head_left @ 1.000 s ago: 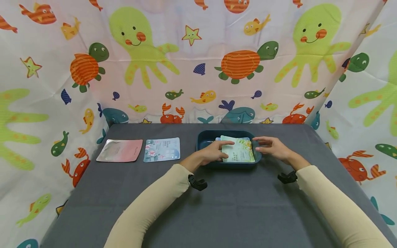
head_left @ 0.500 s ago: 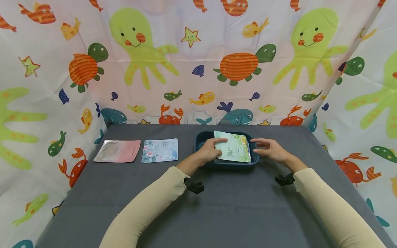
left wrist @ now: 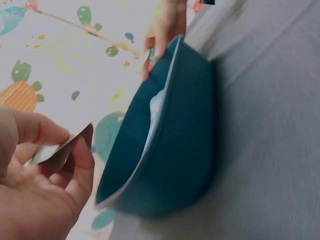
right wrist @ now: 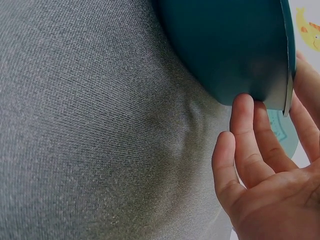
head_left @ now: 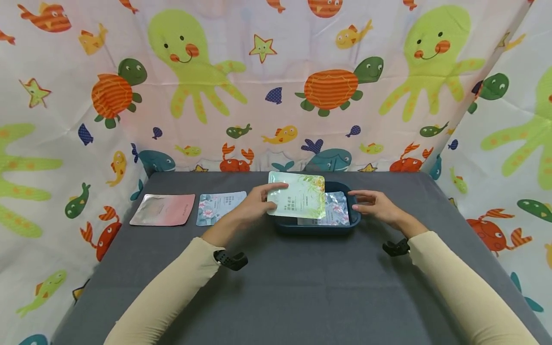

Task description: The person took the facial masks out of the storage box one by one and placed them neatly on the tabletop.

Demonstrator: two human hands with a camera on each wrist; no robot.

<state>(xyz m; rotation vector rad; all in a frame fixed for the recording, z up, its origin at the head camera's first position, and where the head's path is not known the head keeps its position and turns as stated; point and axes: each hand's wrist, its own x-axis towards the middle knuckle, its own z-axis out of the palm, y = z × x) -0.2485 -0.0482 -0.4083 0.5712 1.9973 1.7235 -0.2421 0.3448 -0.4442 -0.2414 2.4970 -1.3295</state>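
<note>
My left hand (head_left: 254, 203) pinches a pale green sheet mask packet (head_left: 297, 196) by its left edge, thumb on one side and fingers on the other. The packet is raised and overlaps the left part of a dark blue bin (head_left: 316, 230) in the head view. Inside the bin lies a blue floral packet (head_left: 337, 211), partly covered by the green one. My right hand (head_left: 377, 206) is at the bin's right end, its fairly straight fingers touching the wall and rim. From the left wrist, the held packet (left wrist: 60, 150) appears nearly edge-on.
To the left on the grey table (head_left: 327, 297) lie a pink and silver packet (head_left: 164, 210) and a light blue floral packet (head_left: 217, 206), the latter partly behind my left wrist. A patterned cloth (head_left: 276, 86) hangs behind the table's back edge and along both sides.
My left hand has taken hold of the green packet in the bin, lifted it and moved it left, uncovering the blue floral packet. My right hand stays at the bin's right end.
</note>
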